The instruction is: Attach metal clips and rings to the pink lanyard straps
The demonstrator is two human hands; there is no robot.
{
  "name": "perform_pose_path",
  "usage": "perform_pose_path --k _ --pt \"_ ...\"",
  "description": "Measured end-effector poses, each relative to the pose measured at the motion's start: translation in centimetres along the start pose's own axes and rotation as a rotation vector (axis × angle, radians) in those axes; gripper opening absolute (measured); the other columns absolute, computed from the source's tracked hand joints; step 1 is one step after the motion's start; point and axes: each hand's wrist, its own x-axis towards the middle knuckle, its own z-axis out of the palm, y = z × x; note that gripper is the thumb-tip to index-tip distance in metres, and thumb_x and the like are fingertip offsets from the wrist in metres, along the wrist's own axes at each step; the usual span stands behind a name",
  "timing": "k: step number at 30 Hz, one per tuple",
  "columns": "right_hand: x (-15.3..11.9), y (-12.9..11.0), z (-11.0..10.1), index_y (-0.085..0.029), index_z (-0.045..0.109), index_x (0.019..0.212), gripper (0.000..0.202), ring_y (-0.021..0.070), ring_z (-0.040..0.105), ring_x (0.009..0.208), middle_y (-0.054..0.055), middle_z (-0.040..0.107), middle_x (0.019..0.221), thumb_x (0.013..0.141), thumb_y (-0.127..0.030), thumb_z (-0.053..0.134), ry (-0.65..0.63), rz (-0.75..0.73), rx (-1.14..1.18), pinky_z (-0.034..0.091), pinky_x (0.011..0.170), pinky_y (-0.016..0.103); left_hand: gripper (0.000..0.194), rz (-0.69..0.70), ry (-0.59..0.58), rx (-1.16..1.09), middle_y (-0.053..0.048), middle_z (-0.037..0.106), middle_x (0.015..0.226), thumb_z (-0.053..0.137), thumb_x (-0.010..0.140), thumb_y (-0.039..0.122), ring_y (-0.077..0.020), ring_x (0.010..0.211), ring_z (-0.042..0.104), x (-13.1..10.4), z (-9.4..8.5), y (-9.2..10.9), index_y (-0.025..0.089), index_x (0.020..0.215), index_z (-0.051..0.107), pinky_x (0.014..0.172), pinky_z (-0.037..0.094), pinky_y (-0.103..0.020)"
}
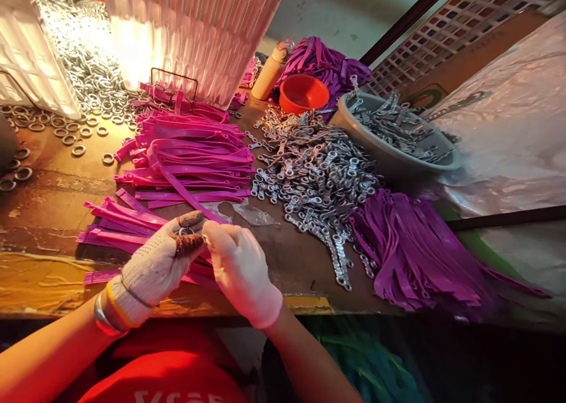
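My left hand (157, 261), in a knitted glove with dark worn fingertips, pinches a metal ring (186, 231) between thumb and fingers. Close against it, my right hand (241, 267), in a pale glove, is closed on a magenta strap (177, 182) that arcs up and back over the pile. The strap's end and the ring's far side are hidden by my fingers, so I cannot tell whether they are joined. Just beyond and under my hands lie stacks of magenta straps (198, 129).
Loose metal rings (91, 79) spread at the back left beside white ribbed plastic panels (190, 32). Right of centre is a heap of metal chain pieces (316, 167), with a red bowl (304, 93), a grey basin (398, 133) and purple straps (415, 250) around it.
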Motion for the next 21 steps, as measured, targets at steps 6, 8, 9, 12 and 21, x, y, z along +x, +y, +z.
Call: perform_pose_path --k 6,8,9,12,21 --pt "-0.9 -1.0 -0.4 -0.027 0.055 0.127 0.03 0.0137 0.068 0.091 0.001 0.069 0.108 0.098 -0.018 0.052 0.017 0.491 0.601 0.056 0.082 0.027 0.032 0.167 -0.04 0.386 -0.009 0.073 0.1 0.08 0.078 0.021 -0.0174 0.087 0.069 -1.3 0.1 0.2 0.012 0.107 0.069 0.078 0.058 -0.026" --pt "-1.2 -0.9 -0.8 -0.027 0.055 0.129 0.03 0.0136 0.068 0.09 0.001 0.068 0.105 0.1 -0.021 0.049 -0.027 0.527 0.681 0.057 0.084 0.029 0.038 0.142 -0.031 0.447 -0.008 0.073 0.096 0.079 0.08 0.027 -0.0169 0.08 0.069 -1.5 -0.2 0.4 0.013 0.113 0.066 0.069 0.058 -0.025" --pt "-1.4 -0.6 -1.0 -0.027 0.053 0.132 0.032 0.0141 0.067 0.093 0.002 0.067 0.107 0.101 -0.021 0.047 -0.044 0.506 0.675 0.056 0.087 0.031 0.041 0.123 -0.021 0.467 -0.008 0.073 0.093 0.079 0.081 0.029 -0.0168 0.076 0.069 -1.5 -0.4 0.5 0.014 0.116 0.064 0.064 0.058 -0.025" --pt "-1.4 0.5 -1.3 -0.027 0.047 0.141 0.042 0.0175 0.063 0.108 0.006 0.062 0.121 0.1 -0.018 0.046 -0.107 0.337 0.56 0.052 0.096 0.035 0.045 0.075 -0.033 0.508 -0.005 0.071 0.084 0.078 0.081 0.033 -0.0142 0.066 0.065 -1.3 -0.7 0.5 0.013 0.118 0.061 0.056 0.054 -0.023" --pt "-1.0 1.3 -1.4 -0.02 0.061 0.114 0.021 0.0191 0.063 0.089 0.007 0.069 0.1 0.098 -0.016 0.049 -0.199 0.151 0.348 0.049 0.081 0.032 0.039 0.204 -0.037 0.788 -0.001 0.067 0.077 0.071 0.086 0.039 -0.0133 0.062 0.059 -1.6 0.3 0.2 0.018 0.117 0.059 0.053 0.048 -0.022"
